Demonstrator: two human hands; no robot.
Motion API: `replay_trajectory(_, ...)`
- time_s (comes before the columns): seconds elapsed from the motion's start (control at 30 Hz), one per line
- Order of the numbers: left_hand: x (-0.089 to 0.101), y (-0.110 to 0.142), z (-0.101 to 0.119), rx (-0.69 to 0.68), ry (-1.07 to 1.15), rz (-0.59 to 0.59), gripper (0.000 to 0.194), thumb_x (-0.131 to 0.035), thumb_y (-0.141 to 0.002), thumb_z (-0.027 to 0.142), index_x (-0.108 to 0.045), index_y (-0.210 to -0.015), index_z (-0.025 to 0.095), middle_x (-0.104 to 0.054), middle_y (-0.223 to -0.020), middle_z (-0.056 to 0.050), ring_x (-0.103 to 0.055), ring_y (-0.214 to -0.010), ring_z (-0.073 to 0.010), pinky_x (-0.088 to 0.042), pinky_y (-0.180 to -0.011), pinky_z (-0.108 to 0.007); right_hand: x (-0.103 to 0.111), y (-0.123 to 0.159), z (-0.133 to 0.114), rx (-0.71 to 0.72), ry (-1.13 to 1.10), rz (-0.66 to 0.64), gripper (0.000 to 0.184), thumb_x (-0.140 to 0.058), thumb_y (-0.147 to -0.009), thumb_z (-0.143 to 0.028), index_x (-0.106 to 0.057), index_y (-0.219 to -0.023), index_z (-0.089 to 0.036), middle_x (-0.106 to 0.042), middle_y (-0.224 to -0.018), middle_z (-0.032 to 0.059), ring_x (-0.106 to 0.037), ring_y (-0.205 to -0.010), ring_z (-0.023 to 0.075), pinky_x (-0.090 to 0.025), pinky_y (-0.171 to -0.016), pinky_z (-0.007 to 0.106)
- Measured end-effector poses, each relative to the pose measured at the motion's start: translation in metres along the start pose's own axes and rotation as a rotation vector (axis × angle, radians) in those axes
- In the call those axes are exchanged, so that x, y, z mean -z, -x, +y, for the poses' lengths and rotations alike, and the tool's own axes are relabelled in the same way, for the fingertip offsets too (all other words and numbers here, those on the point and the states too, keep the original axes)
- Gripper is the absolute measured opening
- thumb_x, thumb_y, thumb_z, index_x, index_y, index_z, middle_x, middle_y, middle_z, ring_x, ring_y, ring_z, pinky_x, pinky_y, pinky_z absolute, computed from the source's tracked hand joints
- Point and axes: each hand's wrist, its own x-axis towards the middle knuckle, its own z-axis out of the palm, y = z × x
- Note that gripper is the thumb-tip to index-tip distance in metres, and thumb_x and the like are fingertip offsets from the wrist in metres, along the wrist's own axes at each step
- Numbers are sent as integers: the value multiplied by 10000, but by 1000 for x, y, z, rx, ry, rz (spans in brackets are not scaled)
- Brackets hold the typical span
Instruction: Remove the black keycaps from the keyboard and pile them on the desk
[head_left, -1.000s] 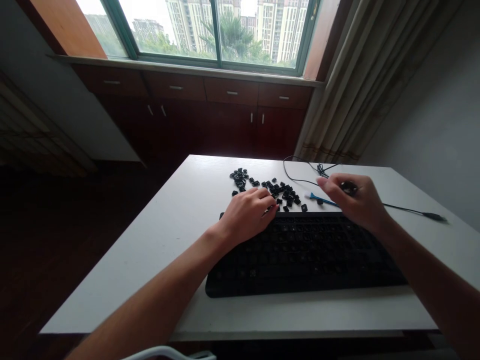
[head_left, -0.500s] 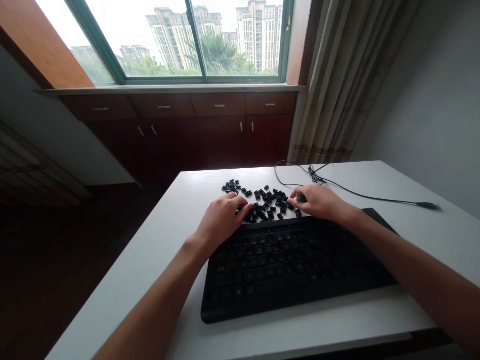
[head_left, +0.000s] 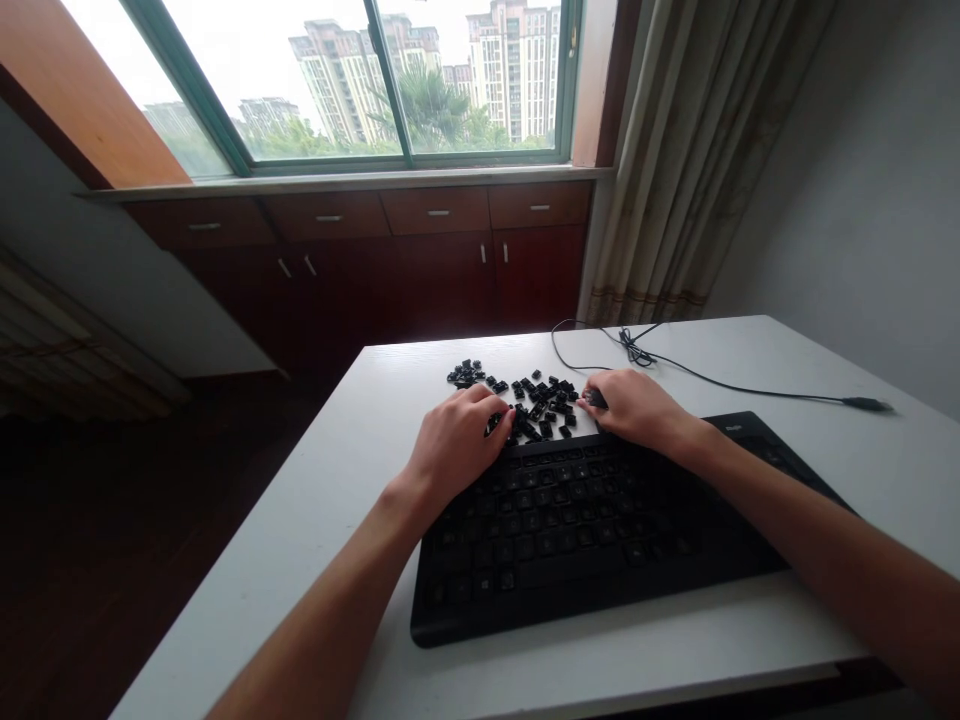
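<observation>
At the far left, a dim hanging curtain. Next, up high, a big window with green bars, tall buildings and green trees outside. Under it, dark red cupboards with little shiny handles. In front of them, a white desk.

On the desk, the left hand, palm down with bent fingers, over the top left edge of the keyboard and right by the loose keys. Hard to see under those fingers, so no way to tell if anything is in that grip. Behind the keyboard and mostly between both hands, the loose keys, small, black and all mixed up. Nearer, the keyboard itself, long, black and flat on the desk.

Then the right hand, past the keyboard's top edge, with its grip closed around a small dark thing, too dark to make out. Just behind, a black cord, bunched up, then running right to a dark plug. Above the cord, a long pale curtain. Last, at the right, a gray wall.
</observation>
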Motion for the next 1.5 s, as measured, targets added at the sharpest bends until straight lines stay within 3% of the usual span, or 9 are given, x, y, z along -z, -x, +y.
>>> replay_trajectory(0.1, 1, 0, 11, 8, 117, 44, 198, -541, -971, 302, -707, -938, 201, -695, -947, -46, -640, -827, -174, -510, -708, -298, 12, 9, 0, -12, -75, 96, 313, -579, -927, -467, -725, -960, -192, -733, -869, 86, -661, -790, 227, -459, -704, 321)
replay_trajectory(0.17, 2, 1, 21, 22, 275, 72, 171, -563, -965, 294, -701, -1019, 211, -690, -960, -42, -637, -818, -157, -526, -724, -294, 20, 16, -2, -39, -298, 121, 360, -567, -931, -521, -715, -997, -199, -711, -831, 56, -644, -747, 188, -464, -666, 292)
replay_trajectory(0.3, 4, 3, 46, 38, 666, 84, 279, -643, -927, 302, -640, -1194, 221, -682, -1003, -45, -645, -825, -134, -571, -728, -266, 22, 28, -12, -144, -1141, -87, 362, -668, -868, -543, -659, -968, -195, -449, -550, -61, -382, -477, 74, -288, -445, 200)
replay_trajectory(0.37, 3, 4, 56, 61, 830, 77, 345, -689, -897, 312, -615, -1222, 222, -681, -1051, -50, -655, -875, -138, -590, -742, -253, 18, 31, -20, -161, -1385, -204, 333, -691, -866, -512, -621, -927, -192, -344, -528, -88, -255, -457, 51, -181, -416, 181)
replay_trajectory(0.47, 1, 6, 65, 135, 975, 87, 424, -754, -844, 322, -592, -1221, 219, -678, -1060, -50, -661, -924, -149, -605, -762, -253, 10, 33, -31, -170, -1572, -298, 289, -708, -874, -449, -604, -900, -182, -356, -582, -78, -214, -484, 43, -150, -410, 167)
replay_trajectory(0.87, 1, 4, 58, 165, 891, 209, 214, -778, -817, 295, -655, -946, 175, -644, -949, -29, -632, -835, -124, -568, -678, -218, -6, 39, -39, -207, -1664, -361, 289, -727, -869, -395, -676, -1040, -168, -397, -606, -64, -276, -496, 33, -229, -393, 114)
replay_trajectory(1.03, 2, 3, 57, 173, 895, 215, 215, -761, -822, 241, -667, -1005, 179, -661, -979, -42, -650, -867, -143, -577, -688, -236, -5, 37, -40, -263, -1784, -345, 215, -733, -861, -341, -685, -891, -134, -450, -669, -47, -306, -498, 17, -243, -363, 83)
replay_trajectory(1.17, 3, 2, 56, 178, 988, 156, 240, -711, -856, 195, -667, -1091, 174, -683, -1020, -52, -668, -861, -138, -602, -761, -266, -3, 36, -39, -349, -1910, -349, 157, -688, -878, -269, -692, -896, -113, -555, -804, -12, -337, -498, -1, -277, -349, 64)
replay_trajectory(1.5, 1, 3, 55, 134, 1050, 105, 264, -724, -853, 195, -716, -1117, 196, -660, -1111, -73, -653, -860, -129, -604, -790, -281, 1, 36, -41, -400, -1948, -367, 138, -651, -881, -230, -691, -932, -108, -587, -816, 8, -362, -494, 10, -307, -330, 65)
